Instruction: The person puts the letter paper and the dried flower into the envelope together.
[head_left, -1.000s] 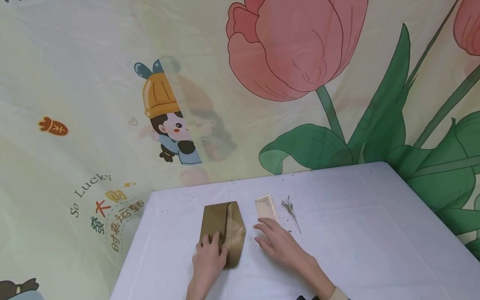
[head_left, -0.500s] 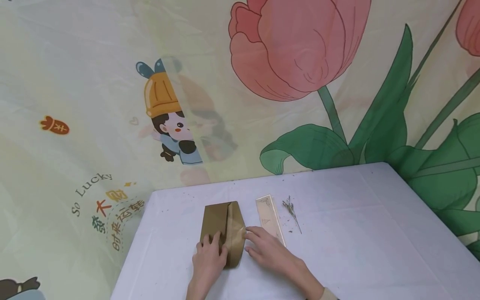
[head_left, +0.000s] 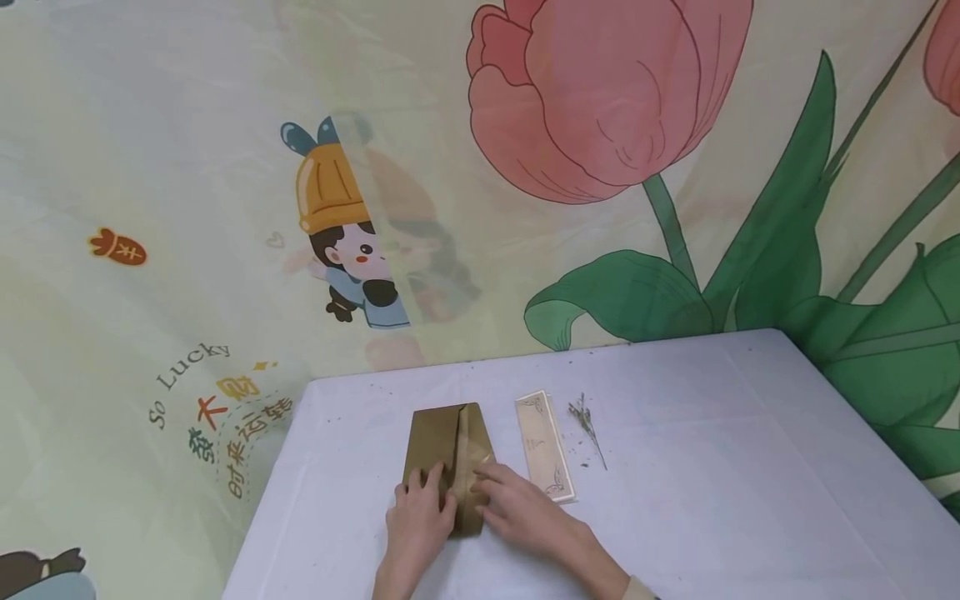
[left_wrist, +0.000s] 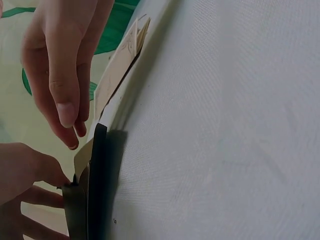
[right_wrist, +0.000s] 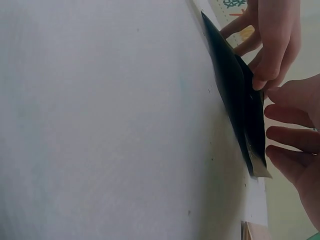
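A brown-gold paper envelope point(head_left: 433, 432) lies on the white-covered table, its pointed flap point(head_left: 471, 425) spread out to the right. My left hand point(head_left: 420, 518) rests on the envelope body, fingers bent slightly and fingertips near the flap's fold. Over the flap's right part, my right hand point(head_left: 521, 507) has its fingertips on or just above the paper. In the right wrist view the fingers of this right hand point(right_wrist: 295, 132) are spread loosely beside the dark envelope point(right_wrist: 240, 95), pinching nothing. The left thumb is at the envelope's opening there.
Right of the envelope lies a cream card point(head_left: 546, 450) with printed corner ornaments; it looks layered in the left wrist view. Beyond it is a dried flower sprig point(head_left: 587, 429) with crumbs around it. A printed curtain point(head_left: 600, 250) hangs behind the table.
My right hand has moved left from over the cream card onto the envelope's flap, uncovering the card. The left hand stays on the envelope.
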